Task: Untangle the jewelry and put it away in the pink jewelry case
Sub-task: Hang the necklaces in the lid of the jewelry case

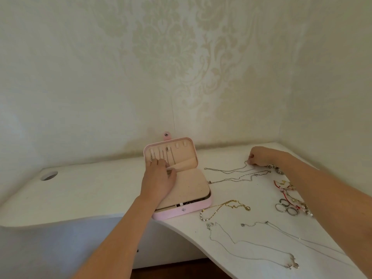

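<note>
While left hand (158, 179) presses pink case (194, 208), right hand (259, 156) pinches silver chain (227, 171)

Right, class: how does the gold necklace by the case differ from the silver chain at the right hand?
Colour: the gold necklace is yellow with pale beads at one end; the silver chain is plain grey.
Hold: the gold necklace lies untouched, while the right hand pinches the silver chain's end.
Place: the gold necklace is nearer the viewer, the silver chain further back.
Both lie on the white table, outside the pink case.
</note>
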